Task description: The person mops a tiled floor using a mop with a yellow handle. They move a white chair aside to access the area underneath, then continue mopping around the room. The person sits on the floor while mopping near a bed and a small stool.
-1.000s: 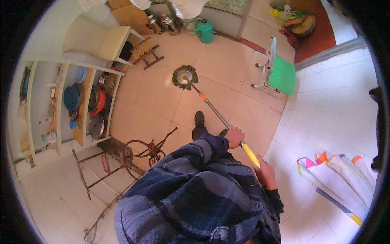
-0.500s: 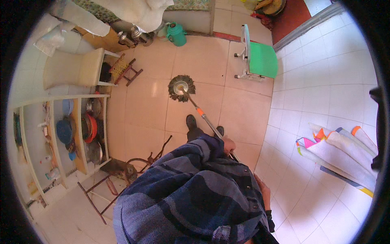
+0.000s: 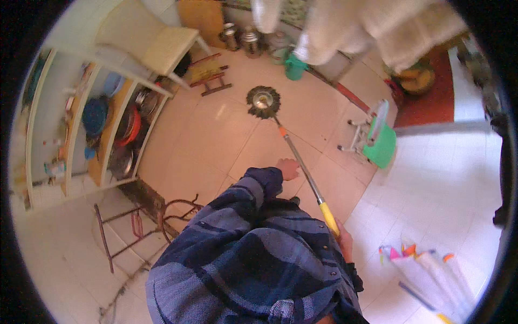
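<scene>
Mop: slants far-left to its head.
Right hand: wrapped around the mop's near end.
Left hand: just left of the mop, nearer its head; grip unclear.

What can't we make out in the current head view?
All in the head view:
- Left hand: blurred; contact with the mop pole unclear.
- Yellow handle: lower end hidden by the right hand.
- Left foot: hidden by the plaid jacket.
- Hanging cloths: upper parts cut off by the top edge.
</scene>
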`<move>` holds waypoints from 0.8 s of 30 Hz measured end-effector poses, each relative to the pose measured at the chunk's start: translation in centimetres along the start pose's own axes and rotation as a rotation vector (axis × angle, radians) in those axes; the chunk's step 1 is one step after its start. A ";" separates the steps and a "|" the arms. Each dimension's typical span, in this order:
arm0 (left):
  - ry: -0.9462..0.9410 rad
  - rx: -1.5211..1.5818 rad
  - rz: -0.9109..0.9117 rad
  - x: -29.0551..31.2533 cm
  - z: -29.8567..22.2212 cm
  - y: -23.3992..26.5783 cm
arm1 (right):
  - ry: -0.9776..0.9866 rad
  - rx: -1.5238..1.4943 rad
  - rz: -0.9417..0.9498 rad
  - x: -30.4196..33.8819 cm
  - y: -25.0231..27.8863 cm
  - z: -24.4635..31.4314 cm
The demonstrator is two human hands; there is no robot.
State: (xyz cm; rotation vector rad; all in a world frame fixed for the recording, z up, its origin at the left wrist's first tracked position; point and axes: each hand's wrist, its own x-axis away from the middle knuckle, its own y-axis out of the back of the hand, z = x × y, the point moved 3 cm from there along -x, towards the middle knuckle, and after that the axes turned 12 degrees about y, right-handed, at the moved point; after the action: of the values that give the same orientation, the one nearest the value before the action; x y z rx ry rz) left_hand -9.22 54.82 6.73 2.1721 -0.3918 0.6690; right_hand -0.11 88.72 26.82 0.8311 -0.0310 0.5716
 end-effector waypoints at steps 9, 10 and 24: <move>0.461 0.194 -0.218 16.0 23.7 -4.0 | 0.099 0.157 0.299 -18.0 -1.4 5.2; 0.565 0.205 -0.179 19.2 25.6 -6.6 | 0.086 0.232 0.366 -19.6 -1.9 5.3; 0.693 0.275 -0.198 34.6 11.0 -38.6 | 0.278 0.331 0.534 -18.7 -3.2 0.3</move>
State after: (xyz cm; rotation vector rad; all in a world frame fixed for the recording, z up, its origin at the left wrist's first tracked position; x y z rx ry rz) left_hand 41.07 68.40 -2.73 2.0249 0.2909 1.3497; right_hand -14.38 78.08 20.27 1.0643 0.1019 1.2155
